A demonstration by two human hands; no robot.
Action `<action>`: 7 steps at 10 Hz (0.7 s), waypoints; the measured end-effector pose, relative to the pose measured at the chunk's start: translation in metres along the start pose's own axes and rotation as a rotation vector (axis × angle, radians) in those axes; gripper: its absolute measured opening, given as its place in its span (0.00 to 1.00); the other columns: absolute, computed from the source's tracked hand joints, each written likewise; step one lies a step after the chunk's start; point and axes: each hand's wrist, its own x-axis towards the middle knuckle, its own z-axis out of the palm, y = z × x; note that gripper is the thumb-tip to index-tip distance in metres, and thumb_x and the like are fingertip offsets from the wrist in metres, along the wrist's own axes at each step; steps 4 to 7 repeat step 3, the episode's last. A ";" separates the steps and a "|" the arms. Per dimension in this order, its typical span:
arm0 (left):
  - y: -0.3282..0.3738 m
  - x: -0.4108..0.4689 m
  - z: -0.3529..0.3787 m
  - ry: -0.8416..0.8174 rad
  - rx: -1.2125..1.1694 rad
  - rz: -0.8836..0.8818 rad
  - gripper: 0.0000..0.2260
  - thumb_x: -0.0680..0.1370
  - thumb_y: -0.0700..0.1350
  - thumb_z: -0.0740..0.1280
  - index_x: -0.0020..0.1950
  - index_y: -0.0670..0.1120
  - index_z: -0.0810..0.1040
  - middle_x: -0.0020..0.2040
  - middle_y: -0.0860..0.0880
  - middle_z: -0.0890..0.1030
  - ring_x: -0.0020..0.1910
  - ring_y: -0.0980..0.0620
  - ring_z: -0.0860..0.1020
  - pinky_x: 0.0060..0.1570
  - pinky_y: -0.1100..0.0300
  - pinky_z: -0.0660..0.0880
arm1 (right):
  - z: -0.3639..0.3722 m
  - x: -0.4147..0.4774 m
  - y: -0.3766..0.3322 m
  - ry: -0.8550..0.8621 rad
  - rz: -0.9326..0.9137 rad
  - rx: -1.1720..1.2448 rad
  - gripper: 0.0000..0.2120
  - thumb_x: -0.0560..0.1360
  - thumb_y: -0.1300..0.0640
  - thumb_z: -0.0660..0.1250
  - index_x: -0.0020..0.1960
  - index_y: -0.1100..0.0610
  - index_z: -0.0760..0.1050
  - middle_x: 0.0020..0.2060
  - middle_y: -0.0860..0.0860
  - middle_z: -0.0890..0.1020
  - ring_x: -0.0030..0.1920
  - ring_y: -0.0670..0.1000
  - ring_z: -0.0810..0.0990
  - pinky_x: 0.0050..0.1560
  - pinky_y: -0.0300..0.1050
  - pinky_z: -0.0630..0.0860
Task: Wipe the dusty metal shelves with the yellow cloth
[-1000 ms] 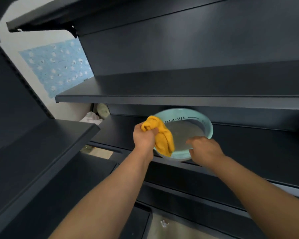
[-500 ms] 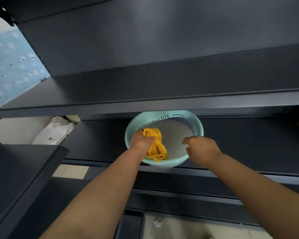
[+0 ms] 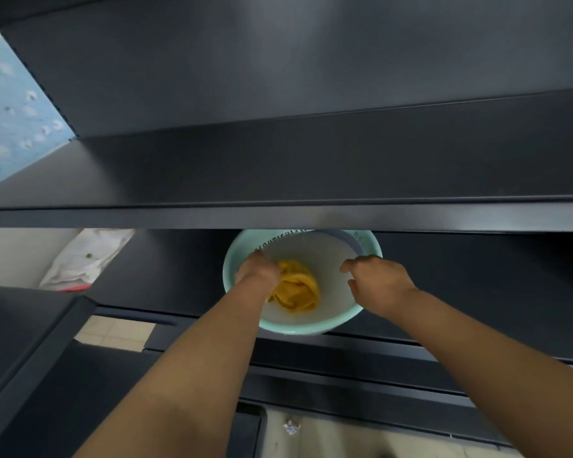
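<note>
A yellow cloth (image 3: 296,289) lies bunched inside a pale green basin (image 3: 242,259) that holds cloudy water. The basin stands on a dark metal shelf (image 3: 477,292), partly under the front lip of the shelf above (image 3: 278,218). My left hand (image 3: 257,274) is down in the basin and grips the cloth at its left side. My right hand (image 3: 376,280) hovers over the basin's right part with loosely curled fingers and holds nothing.
A white bag (image 3: 83,259) lies on the floor at the left, beyond the shelving. Another dark shelf (image 3: 24,342) juts in at the lower left. Tiled floor with a scrap of paper (image 3: 291,428) shows below. A blue patterned sheet (image 3: 10,110) hangs on the left wall.
My left hand has lowered the cloth from above the basin's rim down into the water. The view has shifted closer and to the right; my right hand has stayed over the basin.
</note>
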 end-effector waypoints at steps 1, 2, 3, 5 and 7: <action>-0.007 -0.005 -0.012 -0.023 0.017 0.067 0.12 0.78 0.39 0.60 0.58 0.40 0.78 0.55 0.42 0.81 0.53 0.44 0.79 0.47 0.57 0.74 | 0.000 0.001 -0.012 -0.040 -0.038 -0.021 0.14 0.76 0.59 0.58 0.60 0.52 0.74 0.52 0.52 0.80 0.50 0.54 0.79 0.44 0.47 0.75; -0.022 -0.010 -0.025 -0.045 -0.077 0.095 0.12 0.77 0.39 0.62 0.58 0.41 0.80 0.56 0.42 0.81 0.56 0.44 0.79 0.50 0.58 0.74 | 0.001 -0.004 -0.033 -0.074 -0.087 -0.054 0.12 0.75 0.62 0.59 0.54 0.54 0.76 0.48 0.52 0.81 0.48 0.55 0.79 0.42 0.46 0.74; -0.047 -0.017 -0.028 -0.016 -0.137 0.088 0.11 0.77 0.42 0.63 0.57 0.44 0.81 0.55 0.45 0.81 0.52 0.46 0.79 0.51 0.58 0.76 | 0.006 -0.008 -0.055 -0.054 -0.117 -0.037 0.14 0.74 0.62 0.59 0.55 0.52 0.77 0.48 0.52 0.81 0.48 0.55 0.79 0.41 0.44 0.70; -0.047 -0.017 -0.028 -0.016 -0.137 0.088 0.11 0.77 0.42 0.63 0.57 0.44 0.81 0.55 0.45 0.81 0.52 0.46 0.79 0.51 0.58 0.76 | 0.006 -0.008 -0.055 -0.054 -0.117 -0.037 0.14 0.74 0.62 0.59 0.55 0.52 0.77 0.48 0.52 0.81 0.48 0.55 0.79 0.41 0.44 0.70; -0.047 -0.017 -0.028 -0.016 -0.137 0.088 0.11 0.77 0.42 0.63 0.57 0.44 0.81 0.55 0.45 0.81 0.52 0.46 0.79 0.51 0.58 0.76 | 0.006 -0.008 -0.055 -0.054 -0.117 -0.037 0.14 0.74 0.62 0.59 0.55 0.52 0.77 0.48 0.52 0.81 0.48 0.55 0.79 0.41 0.44 0.70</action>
